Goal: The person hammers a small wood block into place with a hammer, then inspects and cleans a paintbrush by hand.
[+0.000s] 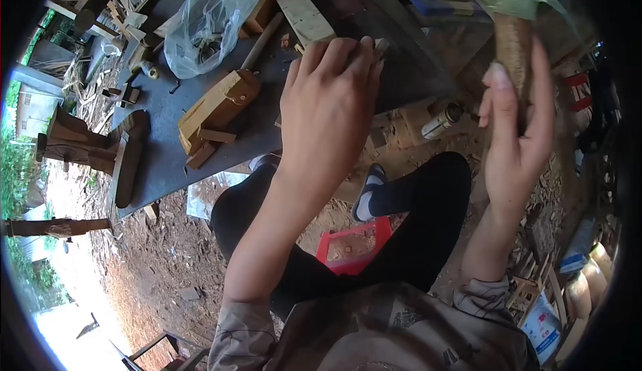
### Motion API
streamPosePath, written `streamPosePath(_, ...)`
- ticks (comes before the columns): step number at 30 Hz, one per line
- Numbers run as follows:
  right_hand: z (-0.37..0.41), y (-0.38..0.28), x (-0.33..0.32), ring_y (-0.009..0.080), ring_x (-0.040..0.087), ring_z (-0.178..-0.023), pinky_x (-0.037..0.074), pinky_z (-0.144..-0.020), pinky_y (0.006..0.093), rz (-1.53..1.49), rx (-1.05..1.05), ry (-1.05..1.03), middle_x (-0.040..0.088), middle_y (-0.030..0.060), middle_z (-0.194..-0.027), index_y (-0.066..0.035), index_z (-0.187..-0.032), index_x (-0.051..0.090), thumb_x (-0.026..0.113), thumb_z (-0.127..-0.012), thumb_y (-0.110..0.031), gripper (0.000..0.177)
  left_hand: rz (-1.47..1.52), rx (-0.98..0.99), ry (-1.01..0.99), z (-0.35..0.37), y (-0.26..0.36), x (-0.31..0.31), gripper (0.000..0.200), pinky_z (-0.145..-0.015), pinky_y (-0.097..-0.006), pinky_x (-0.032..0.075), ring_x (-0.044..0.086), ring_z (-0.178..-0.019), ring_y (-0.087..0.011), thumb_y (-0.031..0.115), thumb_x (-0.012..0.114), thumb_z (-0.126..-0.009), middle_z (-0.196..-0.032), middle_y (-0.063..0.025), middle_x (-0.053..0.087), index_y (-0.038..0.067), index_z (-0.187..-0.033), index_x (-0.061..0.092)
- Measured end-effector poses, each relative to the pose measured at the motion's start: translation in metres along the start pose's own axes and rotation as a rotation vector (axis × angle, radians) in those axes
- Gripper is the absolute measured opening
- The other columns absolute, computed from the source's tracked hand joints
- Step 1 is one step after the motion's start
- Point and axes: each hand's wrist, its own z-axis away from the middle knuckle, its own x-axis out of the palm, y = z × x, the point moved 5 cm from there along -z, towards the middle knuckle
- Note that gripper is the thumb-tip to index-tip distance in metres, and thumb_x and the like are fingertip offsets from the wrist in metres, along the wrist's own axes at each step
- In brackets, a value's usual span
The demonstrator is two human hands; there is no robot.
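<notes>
My right hand (518, 123) is wrapped round the wooden handle of a claw hammer (513, 40), raised at the upper right with its metal head on top. The head is slightly smeared by motion. Over the dark table's near edge, my left hand (328, 97) has its fingers curled down and closed. A small pale end shows beside its fingertips, but the fingers hide the rest of what they hold. Just beyond that hand lies a pale wooden block (306, 16). To its left rests a wooden plane-like block (217, 110) with small wood pieces against it.
A clear plastic bag (212, 23) lies on the dark table (160, 150). Dark carved wooden pieces (130, 157) stand at its left edge. A spray can (441, 122) and a red plastic stool (354, 264) are below, among wood chips on the ground.
</notes>
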Motion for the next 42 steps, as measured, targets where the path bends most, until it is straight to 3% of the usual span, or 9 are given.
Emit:
streamPosePath(6,0.005,0.003,0.020,0.0265,0.062,-0.133,0.050,-0.105,0.0381,0.334,-0.191,-0.294,0.066,0.0159,-0.143,-0.004,-0.154,0.052,0.062,-0.107,-0.018,0.050,0.001,0.058,-0.003,0.002,-0.003,-0.004,0.025,-0.089,-0.0416,0.054,0.068,-0.101,-0.0317,0.013,0.070,-0.096,-0.108,-0.0111,0.072,0.002,-0.118,0.074)
streamPosePath(12,-0.001,0.009,0.006,0.0067,0.058,-0.072,0.046,-0.061,0.0227,0.084,-0.177,-0.059,0.072,0.0071,-0.111,-0.006,-0.154,0.052,0.062,-0.107,-0.014,0.049,-0.002,0.059,-0.010,0.007,-0.002,-0.002,0.028,-0.089,-0.0399,0.056,0.069,-0.103,-0.0295,0.012,0.068,-0.097,-0.110,-0.0120,0.073,-0.001,-0.121,0.070)
streamPosePath(14,-0.003,0.005,0.004,0.0033,0.053,-0.067,0.041,-0.057,0.0199,-0.049,-0.094,-0.005,0.067,0.0035,-0.092,-0.006,-0.156,0.049,0.061,-0.107,-0.013,0.051,0.005,0.066,-0.020,0.008,-0.001,-0.003,0.028,-0.089,-0.0402,0.057,0.070,-0.104,-0.0300,0.012,0.068,-0.097,-0.111,-0.0129,0.073,-0.001,-0.122,0.070)
streamPosePath(19,0.005,0.010,0.016,0.0088,0.060,-0.073,0.051,-0.066,0.0248,0.290,-0.384,-0.129,0.072,0.0049,-0.109,-0.002,-0.153,0.052,0.064,-0.107,-0.017,0.050,-0.045,0.045,-0.050,0.009,0.000,-0.002,0.028,-0.088,-0.0404,0.058,0.071,-0.106,-0.0301,0.009,0.066,-0.097,-0.110,-0.0133,0.074,-0.002,-0.122,0.070)
streamPosePath(29,0.003,0.016,0.001,0.0045,0.051,-0.065,0.043,-0.057,0.0209,-0.171,-0.137,-0.003,0.065,0.0034,-0.092,-0.005,-0.158,0.045,0.057,-0.109,-0.013,0.051,-0.142,0.072,-0.100,0.011,0.006,-0.004,0.040,-0.089,-0.0389,0.059,0.071,-0.108,-0.0293,0.001,0.066,-0.088,-0.114,-0.0142,0.072,-0.005,-0.127,0.067)
streamPosePath(31,0.010,0.021,0.008,0.0146,0.068,-0.089,0.054,-0.074,0.0287,0.199,-0.202,-0.110,0.072,0.0117,-0.113,-0.004,-0.156,0.048,0.059,-0.108,-0.014,0.050,-0.167,0.075,-0.111,0.012,0.007,-0.005,0.043,-0.089,-0.0390,0.059,0.071,-0.109,-0.0297,0.000,0.065,-0.087,-0.115,-0.0150,0.072,-0.006,-0.129,0.065)
streamPosePath(34,0.011,0.016,0.015,0.0279,0.062,-0.133,0.052,-0.102,0.0396,0.350,-0.195,-0.344,0.064,0.0194,-0.145,-0.002,-0.153,0.051,0.062,-0.106,-0.013,0.049,-0.159,0.059,-0.132,0.015,0.004,-0.006,0.048,-0.090,-0.0390,0.059,0.070,-0.110,-0.0304,-0.003,0.066,-0.083,-0.117,-0.0162,0.071,-0.007,-0.131,0.063)
streamPosePath(39,0.006,0.013,0.000,0.0085,0.059,-0.074,0.048,-0.066,0.0245,0.183,-0.168,-0.095,0.071,0.0067,-0.107,-0.003,-0.154,0.051,0.060,-0.107,-0.012,0.048,-0.188,0.061,-0.147,0.015,0.005,-0.006,0.054,-0.091,-0.0379,0.057,0.068,-0.109,-0.0299,-0.005,0.068,-0.078,-0.116,-0.0148,0.069,-0.007,-0.132,0.063)
streamPosePath(42,0.004,0.001,0.004,0.0051,0.051,-0.067,0.042,-0.059,0.0219,-0.055,-0.224,0.006,0.067,0.0045,-0.095,-0.001,-0.155,0.049,0.059,-0.107,-0.010,0.049,-0.213,0.071,-0.174,0.010,0.009,-0.007,0.053,-0.091,-0.0377,0.056,0.067,-0.105,-0.0291,-0.006,0.069,-0.078,-0.111,-0.0133,0.067,-0.007,-0.130,0.063)
